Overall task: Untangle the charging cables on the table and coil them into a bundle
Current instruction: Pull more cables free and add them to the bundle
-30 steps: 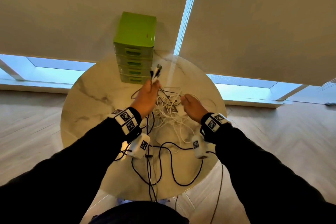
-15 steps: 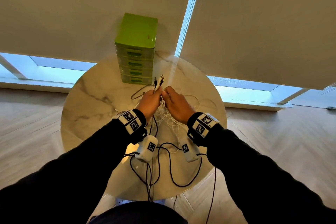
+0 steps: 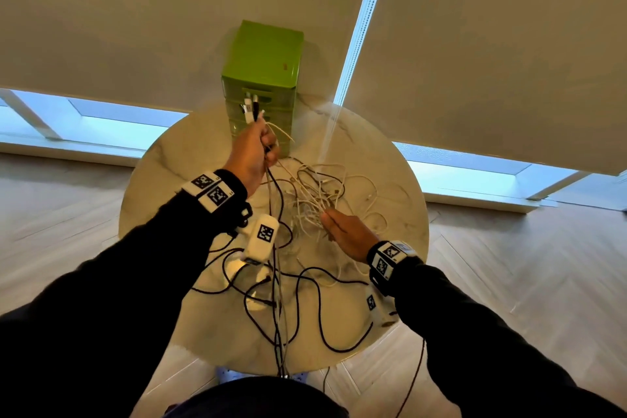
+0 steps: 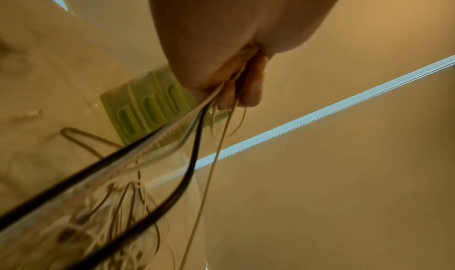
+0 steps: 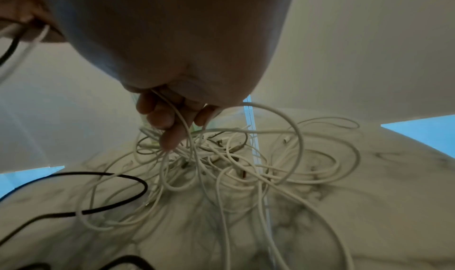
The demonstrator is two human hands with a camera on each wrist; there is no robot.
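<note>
On the round marble table (image 3: 176, 187) lies a tangle of white charging cables (image 3: 322, 193). My left hand (image 3: 268, 146) is raised above the far side of the table and grips a bunch of cable ends, their plugs (image 3: 251, 108) sticking up past the fist. In the left wrist view the left hand (image 4: 236, 97) curls round black and white strands (image 4: 194, 153) that run down to the table. My right hand (image 3: 330, 217) reaches into the tangle. In the right wrist view the right hand (image 5: 172, 126) has curled fingers with one white cable (image 5: 183, 126) running through them above the tangle (image 5: 234, 161).
A green drawer box (image 3: 261, 78) stands at the table's far edge, just behind my left hand. Black cables (image 3: 305, 299) loop over the near half of the table and hang over its front edge. Roller blinds and low windows lie beyond; wood floor surrounds the table.
The hands were together at the plug ends. Now my left hand has lifted the bunch higher and farther away, and my right hand has dropped back right into the white tangle.
</note>
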